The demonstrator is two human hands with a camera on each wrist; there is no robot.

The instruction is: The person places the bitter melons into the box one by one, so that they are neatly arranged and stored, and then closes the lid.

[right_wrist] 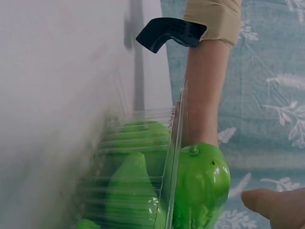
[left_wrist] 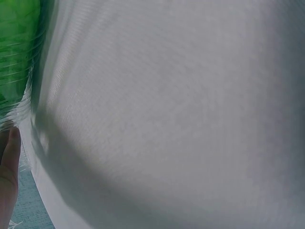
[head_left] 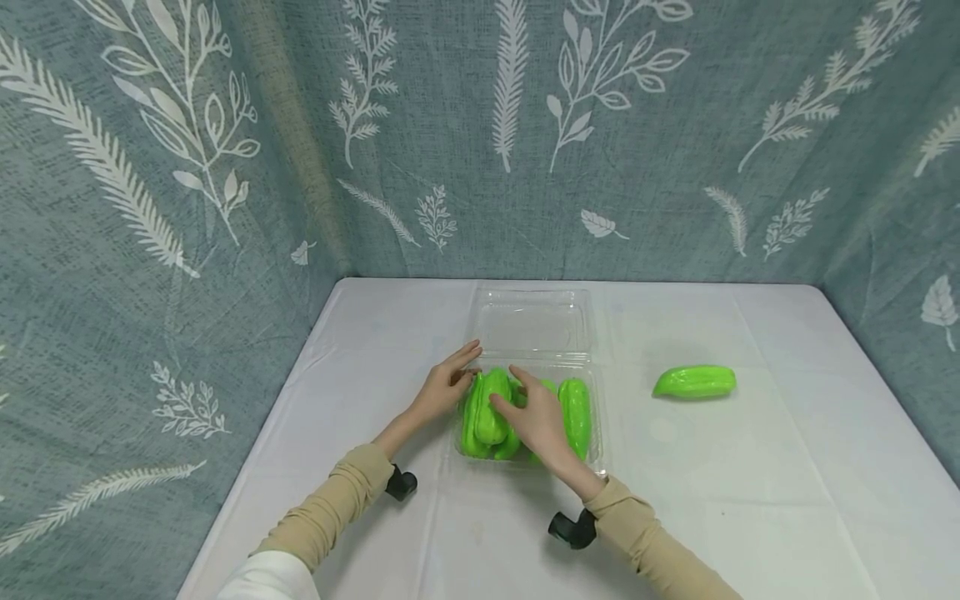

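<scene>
A clear plastic clamshell box (head_left: 597, 433) stands on the table with its lid (head_left: 532, 325) laid back. Inside lie several glossy green, ridged, elongated fruits; one fruit (head_left: 492, 408) rests on top of others at the left, and another (head_left: 575, 417) lies along the right side. My left hand (head_left: 442, 390) is at the box's left wall, fingers extended beside the fruit. Over the middle of the box is my right hand (head_left: 542, 417), thumb and fingers spread. In the right wrist view its thumb (right_wrist: 267, 202) stands apart from the upper fruit (right_wrist: 202, 186). The right hand's other fingers are hidden there.
One more green fruit (head_left: 694, 382) lies alone on the white-covered table (head_left: 780, 467), right of the box. A leaf-patterned blue-green curtain (head_left: 450, 108) hangs behind and at both sides. Black wrist cameras (head_left: 573, 529) hang below the sleeves.
</scene>
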